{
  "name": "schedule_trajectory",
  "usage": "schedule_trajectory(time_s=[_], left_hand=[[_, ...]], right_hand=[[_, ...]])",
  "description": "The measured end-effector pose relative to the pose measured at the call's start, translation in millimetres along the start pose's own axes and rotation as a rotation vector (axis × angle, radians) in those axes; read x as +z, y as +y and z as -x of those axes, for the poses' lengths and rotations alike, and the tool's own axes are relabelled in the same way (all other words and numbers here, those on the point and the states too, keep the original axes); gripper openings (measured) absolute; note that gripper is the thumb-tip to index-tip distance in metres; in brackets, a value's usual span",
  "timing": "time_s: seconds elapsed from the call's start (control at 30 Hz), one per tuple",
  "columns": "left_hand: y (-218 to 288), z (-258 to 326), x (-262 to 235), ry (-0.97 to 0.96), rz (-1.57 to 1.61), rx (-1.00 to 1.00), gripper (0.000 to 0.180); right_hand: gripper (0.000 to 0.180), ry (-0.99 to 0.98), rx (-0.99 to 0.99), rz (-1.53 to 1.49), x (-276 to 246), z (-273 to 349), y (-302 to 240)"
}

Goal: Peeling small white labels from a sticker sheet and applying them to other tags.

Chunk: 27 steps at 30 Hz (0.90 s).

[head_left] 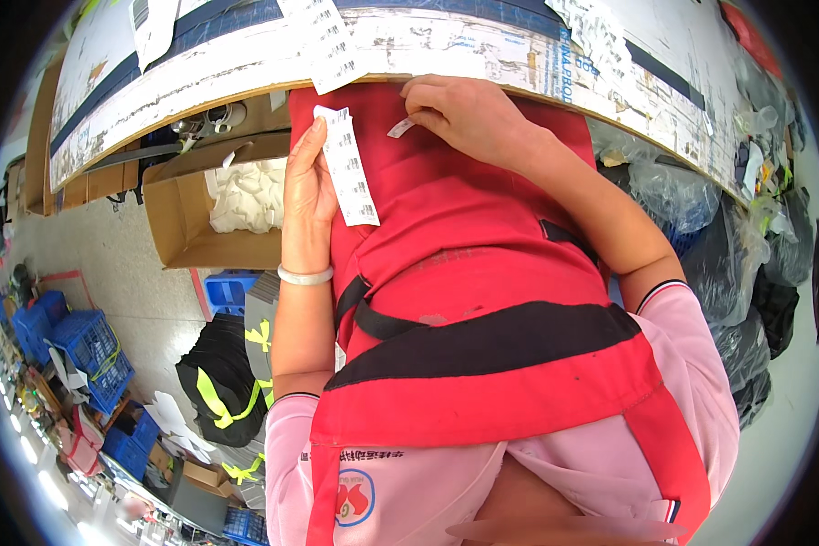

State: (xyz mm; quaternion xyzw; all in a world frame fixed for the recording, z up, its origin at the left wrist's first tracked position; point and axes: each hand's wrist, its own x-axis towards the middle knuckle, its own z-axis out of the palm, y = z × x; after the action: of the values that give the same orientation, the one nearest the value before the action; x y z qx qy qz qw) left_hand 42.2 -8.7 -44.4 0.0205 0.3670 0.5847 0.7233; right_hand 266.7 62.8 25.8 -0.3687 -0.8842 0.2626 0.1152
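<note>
A strip of white printed labels (349, 173) hangs over the red apron (446, 209). My left hand (309, 177), with a pale bangle at its wrist, grips the strip's upper left edge between thumb and fingers. To the right, at the table's front edge, my right hand (469, 114) is closed in a pinch on a small white label (400, 128) that sticks out to its left. Its fingertips are partly hidden. Above the held strip, another strip of labels (323, 45) lies on the table and overhangs its edge.
The worn white table (200, 100) spans the top, with more label sheets (596, 36) at its right. An open cardboard box (177, 218) with crumpled white pieces stands below left. Plastic bags (728, 264) crowd the right; blue crates (91, 350) and bundled dark material (214, 364) sit left.
</note>
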Motion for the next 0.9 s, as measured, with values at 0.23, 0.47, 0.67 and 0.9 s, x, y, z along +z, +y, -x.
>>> schedule_trajectory(time_s=[0.23,0.47,0.67,0.9], left_hand=[[-1,1,1,0.018,-0.019,0.019,0.021],[-3,3,13,-0.036,-0.106,0.028,0.018],[-4,3,12,-0.043,-0.149,0.021,0.018],[-4,2,12,-0.047,-0.145,0.021,0.018]], right_hand=[[0.009,0.011,0.17,-0.401,-21,14,-12],[0.019,0.239,0.475,-0.751,-48,10,25],[0.018,0.217,0.572,-0.771,-45,1,28],[0.019,0.19,0.563,-0.747,-41,-3,36]])
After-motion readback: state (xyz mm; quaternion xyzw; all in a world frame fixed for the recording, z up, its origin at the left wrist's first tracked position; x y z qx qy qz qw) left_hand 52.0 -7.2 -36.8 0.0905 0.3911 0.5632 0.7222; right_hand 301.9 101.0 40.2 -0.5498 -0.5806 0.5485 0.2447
